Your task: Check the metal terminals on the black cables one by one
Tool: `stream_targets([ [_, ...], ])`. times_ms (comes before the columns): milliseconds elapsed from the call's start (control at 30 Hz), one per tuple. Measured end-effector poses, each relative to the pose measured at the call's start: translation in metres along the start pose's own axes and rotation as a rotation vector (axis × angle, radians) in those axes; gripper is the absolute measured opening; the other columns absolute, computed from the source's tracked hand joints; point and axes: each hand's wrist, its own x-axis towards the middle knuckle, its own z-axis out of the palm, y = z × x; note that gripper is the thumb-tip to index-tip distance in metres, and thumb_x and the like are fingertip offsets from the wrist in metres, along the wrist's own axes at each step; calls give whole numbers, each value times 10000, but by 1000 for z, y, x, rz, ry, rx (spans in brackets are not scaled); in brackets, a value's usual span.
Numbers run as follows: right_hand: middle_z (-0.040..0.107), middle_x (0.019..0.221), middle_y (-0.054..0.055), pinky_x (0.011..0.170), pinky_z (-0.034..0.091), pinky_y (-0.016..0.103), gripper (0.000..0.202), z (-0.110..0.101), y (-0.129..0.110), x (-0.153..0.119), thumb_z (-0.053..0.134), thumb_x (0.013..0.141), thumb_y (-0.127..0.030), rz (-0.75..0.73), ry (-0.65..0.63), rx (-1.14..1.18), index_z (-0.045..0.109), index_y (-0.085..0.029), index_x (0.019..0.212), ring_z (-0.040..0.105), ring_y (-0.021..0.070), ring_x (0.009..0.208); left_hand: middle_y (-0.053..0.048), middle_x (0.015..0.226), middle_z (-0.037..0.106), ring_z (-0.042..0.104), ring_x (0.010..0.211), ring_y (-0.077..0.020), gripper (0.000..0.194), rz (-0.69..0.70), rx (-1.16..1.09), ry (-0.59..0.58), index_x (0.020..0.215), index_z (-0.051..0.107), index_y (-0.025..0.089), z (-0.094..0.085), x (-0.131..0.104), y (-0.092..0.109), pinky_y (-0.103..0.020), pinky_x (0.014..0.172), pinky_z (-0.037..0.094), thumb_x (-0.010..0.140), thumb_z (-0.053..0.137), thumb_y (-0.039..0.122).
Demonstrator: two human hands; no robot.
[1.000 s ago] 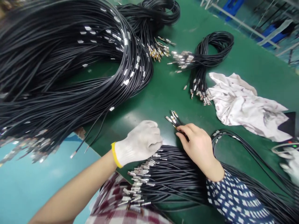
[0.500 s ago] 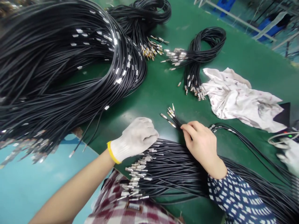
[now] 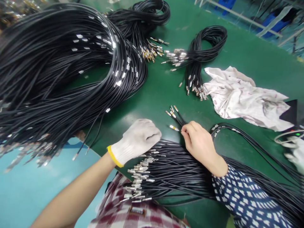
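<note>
My right hand (image 3: 200, 144) is bare, with thumb and fingers pinched around a few thin black cables (image 3: 180, 118). Their metal-tipped ends fan out past the fingertips, and one tip points left, apart from the others. My left hand (image 3: 139, 137) wears a white knit glove with a yellow cuff. Its fingers are curled closed at the upper edge of a spread row of black cables (image 3: 178, 174); whatever they hold is hidden. This row lies along the table's near side, its metal terminals (image 3: 140, 177) facing left, and it runs beneath my right forearm.
A large coil of black cables (image 3: 95, 91) covers the left side of the green table (image 3: 156, 85). Two smaller coiled bundles (image 3: 152, 14) (image 3: 211, 41) lie farther back. A crumpled white cloth (image 3: 242, 95) is at right, near a looped cable strand (image 3: 249, 136) and a white glove (image 3: 296, 150).
The cable tips in my right hand have shifted and spread differently, one now separated lower down. My right hand has moved slightly left; my left hand stays almost in place.
</note>
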Motion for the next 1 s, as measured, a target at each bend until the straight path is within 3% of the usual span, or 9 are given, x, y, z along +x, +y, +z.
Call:
stream_targets([
  [100,624,880,67,724,437,325,165,-1,-3,-10,488,998,-170,-48,66,51,629,-159,912,581,213,795,-8,903,715,620,902,-193,306,-34,87,-18,913,709,203,-5,6,9,-378,955,417,1016,425,247],
  [200,635,882,76,719,439,337,185,-1,-6,-14,470,1010,-178,-73,90,23,633,-162,924,582,222,804,-18,948,708,617,947,-208,364,58,191,-41,931,702,210,-5,16,15,-411,1004,385,1042,363,283],
  [300,656,892,84,719,434,340,210,0,-8,-14,457,1017,-180,-84,76,-2,646,-169,925,583,222,813,-23,928,700,620,929,-222,365,148,264,-119,951,709,223,-2,28,17,-432,978,393,1032,353,228],
  [400,673,899,78,713,421,342,233,-2,-3,-14,460,1027,-208,-108,29,-27,681,-177,958,582,222,820,-26,848,680,611,850,-211,334,165,257,-194,840,696,190,-1,35,16,-406,926,418,995,400,180],
  [533,666,912,77,691,422,340,256,-12,3,-12,486,1024,-253,-28,-16,-36,730,-194,1070,585,218,796,14,781,664,593,814,-166,352,70,10,-165,727,662,189,-5,35,13,-335,928,427,983,421,194],
  [733,731,1032,58,890,475,356,202,-16,-15,4,549,1013,-276,-30,-47,407,740,-211,1012,640,214,958,26,872,678,596,855,-149,304,-145,-297,-167,758,660,213,-11,29,9,-296,910,444,959,434,242],
  [867,767,856,-2,822,476,326,198,-8,-21,10,564,1001,-226,38,-136,580,705,-220,862,685,179,816,37,907,685,613,874,-141,252,-240,-396,-202,835,690,235,-14,27,6,-261,853,464,960,480,301],
  [1000,740,719,-29,799,453,319,221,-3,-21,7,536,1011,-235,76,-104,556,677,-217,842,684,163,697,37,832,675,604,766,-131,252,-281,-433,-206,814,672,223,-15,28,6,-243,707,464,954,497,338],
])
